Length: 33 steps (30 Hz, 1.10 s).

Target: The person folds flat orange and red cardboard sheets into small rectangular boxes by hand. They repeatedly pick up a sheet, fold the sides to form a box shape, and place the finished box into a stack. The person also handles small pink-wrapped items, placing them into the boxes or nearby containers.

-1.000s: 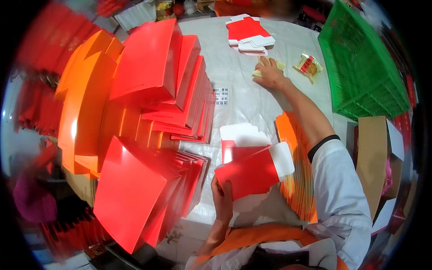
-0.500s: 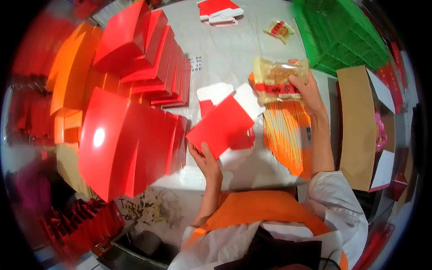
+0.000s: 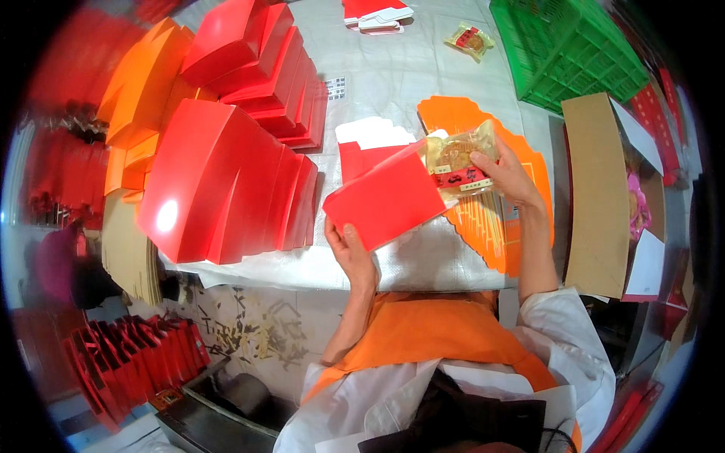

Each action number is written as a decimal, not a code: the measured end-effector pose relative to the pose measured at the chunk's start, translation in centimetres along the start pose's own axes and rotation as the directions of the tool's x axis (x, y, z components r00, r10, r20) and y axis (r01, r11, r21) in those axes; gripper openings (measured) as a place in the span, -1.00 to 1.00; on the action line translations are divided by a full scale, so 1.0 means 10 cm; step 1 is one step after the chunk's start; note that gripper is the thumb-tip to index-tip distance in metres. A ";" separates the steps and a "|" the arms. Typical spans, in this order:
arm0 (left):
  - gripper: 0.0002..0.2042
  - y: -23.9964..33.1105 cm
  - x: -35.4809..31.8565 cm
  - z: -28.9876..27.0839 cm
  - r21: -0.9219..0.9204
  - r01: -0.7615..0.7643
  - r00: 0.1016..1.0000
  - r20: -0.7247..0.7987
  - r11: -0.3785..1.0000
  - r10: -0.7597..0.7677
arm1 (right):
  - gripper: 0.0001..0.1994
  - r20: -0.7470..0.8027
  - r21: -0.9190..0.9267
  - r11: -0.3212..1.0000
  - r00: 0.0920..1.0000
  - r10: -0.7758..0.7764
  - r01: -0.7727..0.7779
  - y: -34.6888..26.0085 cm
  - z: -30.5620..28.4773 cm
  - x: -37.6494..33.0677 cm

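Observation:
My left hand (image 3: 352, 253) is closed on the lower left end of a red box (image 3: 387, 198), which tilts up toward the right. At the box's right end, my right hand (image 3: 506, 172) grips a clear-wrapped pastry (image 3: 462, 155) with a red band on its wrapper. The pastry's left edge meets the box's opening; how far it sits inside is hidden. Beneath and behind the box lie flat red and white cartons (image 3: 362, 155). Under my right hand, orange flat cartons (image 3: 453, 113) are spread in a fan.
Stacked red boxes (image 3: 204, 181) and orange boxes (image 3: 143, 90) stand at the left. Another wrapped pastry (image 3: 470, 41) lies at the back, near red and white flat cartons (image 3: 375, 15). A green crate (image 3: 574, 53) and an open cardboard box (image 3: 596, 204) line the right side.
The wrapped pastry has come down and left to the box's right end. The red box has shifted a little right, and its white flaps no longer show spread out.

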<state>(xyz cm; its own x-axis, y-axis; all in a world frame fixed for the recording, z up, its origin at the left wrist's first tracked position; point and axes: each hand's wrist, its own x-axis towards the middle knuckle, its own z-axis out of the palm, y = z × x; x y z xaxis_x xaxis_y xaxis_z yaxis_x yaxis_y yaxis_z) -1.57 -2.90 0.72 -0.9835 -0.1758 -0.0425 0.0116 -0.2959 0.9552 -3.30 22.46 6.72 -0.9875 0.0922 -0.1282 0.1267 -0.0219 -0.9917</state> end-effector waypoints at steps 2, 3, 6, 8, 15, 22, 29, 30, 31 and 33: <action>-0.57 0.00 -0.06 0.08 0.090 -0.001 0.997 0.070 0.996 -0.005 | -0.56 0.069 -0.038 0.998 0.996 0.047 -0.044 0.00 0.08 -0.06; -0.57 0.00 -0.09 0.09 0.143 0.002 0.995 0.101 0.990 -0.017 | -0.56 0.124 -0.051 0.994 0.987 0.100 -0.094 -0.13 0.25 -0.12; -0.56 -0.13 -0.07 0.05 -0.069 0.029 0.996 0.083 0.997 -0.023 | -0.53 0.125 -0.109 0.992 0.989 0.084 -0.070 -0.09 0.32 -0.13; -0.55 -0.11 -0.04 0.01 -0.132 0.090 0.995 0.059 0.987 -0.083 | -0.53 0.015 -0.057 0.994 0.996 -0.090 0.091 -0.04 0.39 -0.14; -0.55 -0.16 -0.04 -0.01 -0.214 0.133 0.991 0.039 0.968 -0.128 | -0.70 0.156 -0.248 0.968 0.986 0.064 -0.024 -0.03 0.48 -0.38; -0.54 -0.36 -0.41 -0.13 -0.084 0.239 0.949 0.231 0.967 -0.214 | -0.85 -0.119 -0.179 0.974 0.979 -0.163 0.140 0.16 0.48 -0.45; -0.48 -0.19 -0.60 -0.36 0.060 0.236 0.869 0.433 0.970 -0.238 | -0.88 0.028 0.017 0.991 0.991 0.133 -0.134 0.26 0.45 -0.54; -0.49 -0.13 -0.56 -0.33 0.145 0.146 0.847 0.493 0.978 -0.200 | -0.87 0.104 -0.061 0.990 0.986 0.132 -0.126 0.30 0.52 -0.58; -0.50 -0.06 -0.51 -0.28 0.224 0.049 0.817 0.551 0.973 -0.168 | -0.86 0.183 -0.136 0.985 0.974 0.133 -0.109 0.34 0.56 -0.60; -0.59 0.00 -0.42 -0.17 0.274 -0.063 0.815 0.569 0.960 -0.109 | -0.82 0.230 0.003 0.995 0.969 0.093 -0.096 0.35 0.59 -0.58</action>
<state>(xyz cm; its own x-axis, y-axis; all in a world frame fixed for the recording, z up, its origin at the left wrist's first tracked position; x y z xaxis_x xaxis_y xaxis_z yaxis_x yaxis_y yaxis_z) 2.87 -3.76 0.39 -0.9057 0.4231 0.0282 0.0237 -0.0160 0.9996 2.34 16.02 4.04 -0.9664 -0.1422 -0.2141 0.2209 -0.0341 -0.9747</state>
